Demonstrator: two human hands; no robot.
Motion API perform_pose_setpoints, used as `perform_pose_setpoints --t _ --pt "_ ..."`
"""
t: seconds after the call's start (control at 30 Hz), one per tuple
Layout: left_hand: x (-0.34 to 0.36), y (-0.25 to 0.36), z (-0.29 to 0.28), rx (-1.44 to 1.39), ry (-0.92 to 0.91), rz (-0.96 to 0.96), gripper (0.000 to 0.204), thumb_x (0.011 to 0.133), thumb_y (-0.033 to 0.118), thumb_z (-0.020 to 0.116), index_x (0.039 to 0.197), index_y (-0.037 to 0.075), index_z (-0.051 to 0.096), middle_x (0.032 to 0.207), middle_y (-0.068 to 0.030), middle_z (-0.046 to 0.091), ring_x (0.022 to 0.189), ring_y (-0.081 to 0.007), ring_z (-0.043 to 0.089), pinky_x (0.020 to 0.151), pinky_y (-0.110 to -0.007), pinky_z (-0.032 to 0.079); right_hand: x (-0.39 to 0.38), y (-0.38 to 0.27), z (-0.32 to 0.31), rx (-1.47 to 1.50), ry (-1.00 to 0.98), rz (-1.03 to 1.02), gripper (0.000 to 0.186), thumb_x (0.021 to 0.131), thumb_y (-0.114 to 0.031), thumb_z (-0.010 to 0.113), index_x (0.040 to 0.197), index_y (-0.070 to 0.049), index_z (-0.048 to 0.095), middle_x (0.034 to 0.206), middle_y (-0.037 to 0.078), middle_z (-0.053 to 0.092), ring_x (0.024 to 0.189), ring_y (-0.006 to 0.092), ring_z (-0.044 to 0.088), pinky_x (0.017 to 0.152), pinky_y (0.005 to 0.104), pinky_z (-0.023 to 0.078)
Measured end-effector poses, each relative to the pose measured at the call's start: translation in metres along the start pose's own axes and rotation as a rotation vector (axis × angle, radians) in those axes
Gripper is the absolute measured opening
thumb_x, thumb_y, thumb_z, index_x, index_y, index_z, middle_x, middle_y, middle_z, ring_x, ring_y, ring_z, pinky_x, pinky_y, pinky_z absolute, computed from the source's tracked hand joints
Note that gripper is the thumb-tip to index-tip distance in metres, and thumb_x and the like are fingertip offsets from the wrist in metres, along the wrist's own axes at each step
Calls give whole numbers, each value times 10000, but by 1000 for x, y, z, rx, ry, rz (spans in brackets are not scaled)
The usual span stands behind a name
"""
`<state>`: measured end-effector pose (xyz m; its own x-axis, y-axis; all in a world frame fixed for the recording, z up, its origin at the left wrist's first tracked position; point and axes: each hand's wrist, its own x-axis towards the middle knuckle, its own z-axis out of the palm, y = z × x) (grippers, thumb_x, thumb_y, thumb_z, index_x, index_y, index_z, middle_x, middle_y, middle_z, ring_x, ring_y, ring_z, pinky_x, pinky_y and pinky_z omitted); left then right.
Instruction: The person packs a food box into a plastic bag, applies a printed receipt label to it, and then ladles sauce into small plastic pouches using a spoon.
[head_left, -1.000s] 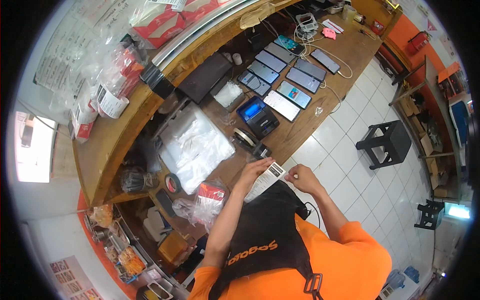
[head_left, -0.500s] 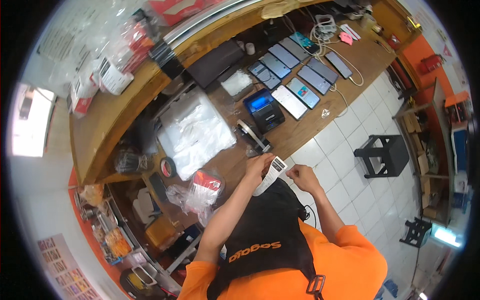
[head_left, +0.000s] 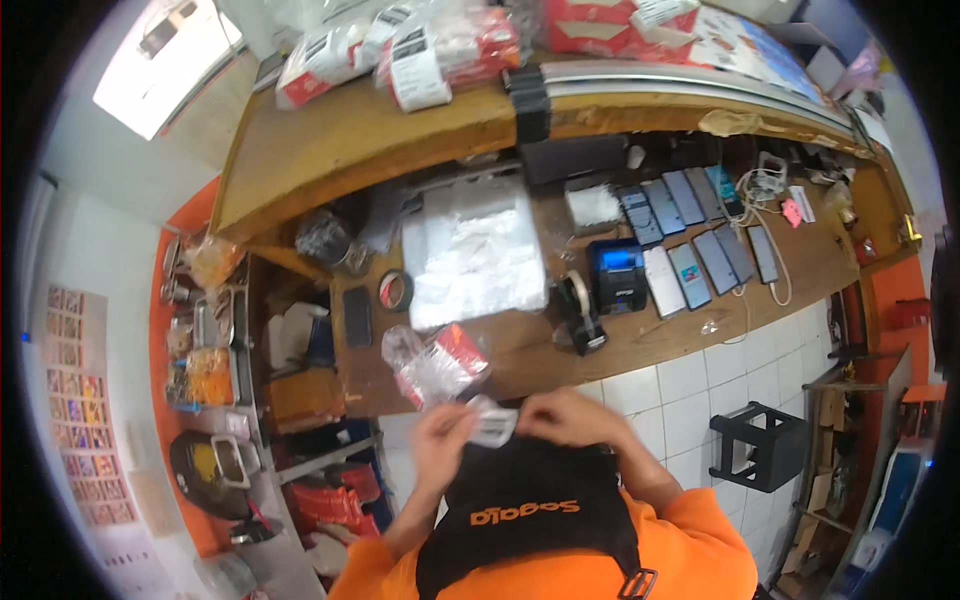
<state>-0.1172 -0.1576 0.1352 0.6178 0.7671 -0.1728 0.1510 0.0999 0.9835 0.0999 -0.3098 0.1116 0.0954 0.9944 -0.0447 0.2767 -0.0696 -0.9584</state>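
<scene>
Far as I can tell: left hand (head_left: 442,440), right hand (head_left: 570,417) fingers pinching white label (head_left: 494,428) between them, just off counter (head_left: 537,366) edge. Red-white packet (head_left: 447,366) already bagged, label not on it.

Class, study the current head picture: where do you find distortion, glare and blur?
Head view: the wooden shelf bows toward the rim, and the corners fall dark; head view: the bright panel at upper left is washed out, and the plastic bags shine pale; head view: the left hand, right hand and white label look soft, the label's print unclear.
</scene>
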Motion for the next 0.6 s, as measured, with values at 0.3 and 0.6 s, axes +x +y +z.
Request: perform_pose_setpoints --t 0.3,0.6 --pt "-45 -80 -134 139 828 130 96 964 17 724 1040 -28 689 906 -53 697 800 -117 634 735 -258 530 133 -6 157 300 -556 183 294 1047 -257 601 914 1 649 798 104 727 678 211 707 667 373 572" --pt "83 -204 -111 76 423 146 98 974 35 734 1052 -15 700 911 -39 723 783 -102 651 745 -254 527 148 88 148 -365 -36 297 389 980 -360 605 960 0 751 1005 260 740 974 454 722 839 578 574"
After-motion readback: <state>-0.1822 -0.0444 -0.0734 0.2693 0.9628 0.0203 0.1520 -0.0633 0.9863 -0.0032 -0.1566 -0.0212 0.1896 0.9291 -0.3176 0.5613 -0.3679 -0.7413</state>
